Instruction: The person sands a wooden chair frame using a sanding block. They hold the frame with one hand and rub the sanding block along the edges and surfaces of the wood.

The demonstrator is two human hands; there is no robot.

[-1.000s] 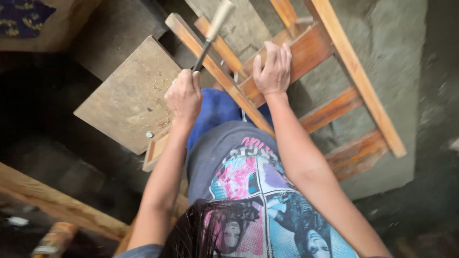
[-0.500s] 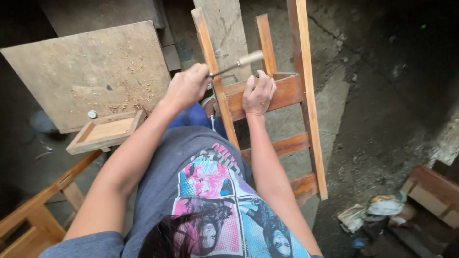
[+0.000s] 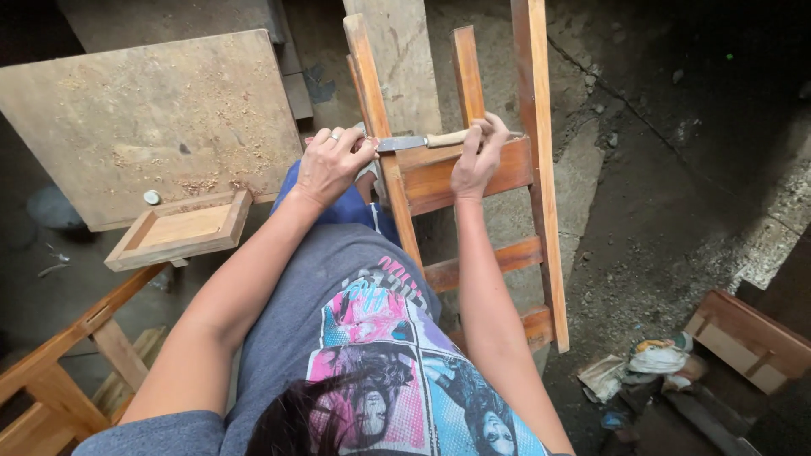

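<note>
From the head camera I look straight down at my own lap and a wooden frame (image 3: 473,169) with rails and crosspieces that leans away from me over the concrete floor (image 3: 659,194). My left hand (image 3: 331,160) is curled shut around the metal end of a hammer (image 3: 422,141), pressing it against the frame's left rail. My right hand (image 3: 478,156) is closed on the hammer's pale wooden handle, with the thumb side resting on the upper crosspiece. The hammer lies level across the frame, between the two hands.

To the left a square plywood board (image 3: 152,118) carries scattered sawdust, and a small shallow wooden tray (image 3: 179,230) sits at its near edge, beside a little round silvery cap (image 3: 151,197). Lower right on the floor there is a crumpled heap of paper and wrappers (image 3: 650,363) in white, yellow and blue; I cannot make out what they are. Just beyond it a reddish wooden box (image 3: 748,338) is partly cut off by the picture's edge. The hammer's head is mostly hidden under my left fingers. The bottom left corner shows part of another wooden frame (image 3: 59,371), also cut off.
</note>
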